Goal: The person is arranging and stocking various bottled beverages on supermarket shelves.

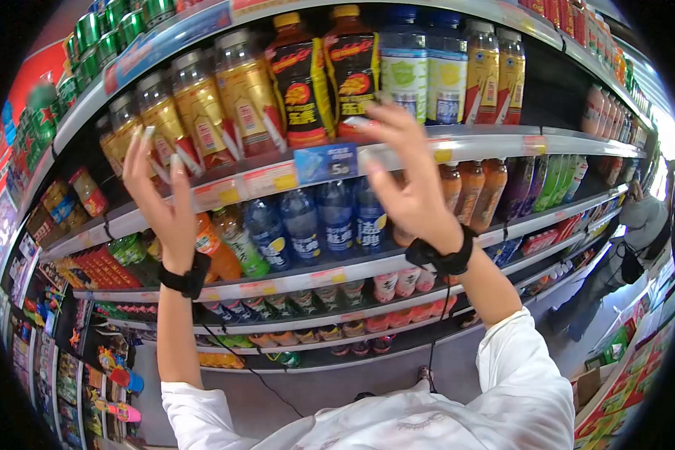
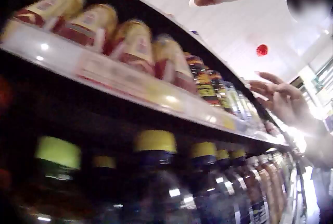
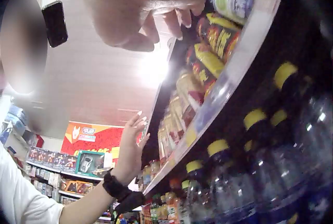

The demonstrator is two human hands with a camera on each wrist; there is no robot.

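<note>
Both bare hands are raised in front of a drink shelf, holding nothing. In the head view my left hand [image 1: 161,206] has its fingers extended upward, overlapping the row of gold-labelled bottles [image 1: 206,124]. My right hand [image 1: 409,184], slightly blurred, spreads its fingers before the shelf edge, near the black-and-yellow bottles [image 1: 352,71] and the clear bottles with pale labels [image 1: 403,64]. A blue price tag [image 1: 326,163] on the shelf edge lies between the hands. From the right wrist view, the left hand [image 3: 131,148] stands upright beside the shelf with no object in it.
Blue-labelled bottles [image 1: 298,225] and orange drink bottles [image 1: 216,251] fill the shelf below. Green cans [image 1: 90,30] are stacked at the upper left. A person in grey [image 1: 641,214] stands in the aisle at right. Black cables [image 1: 435,337] hang from both wrist straps.
</note>
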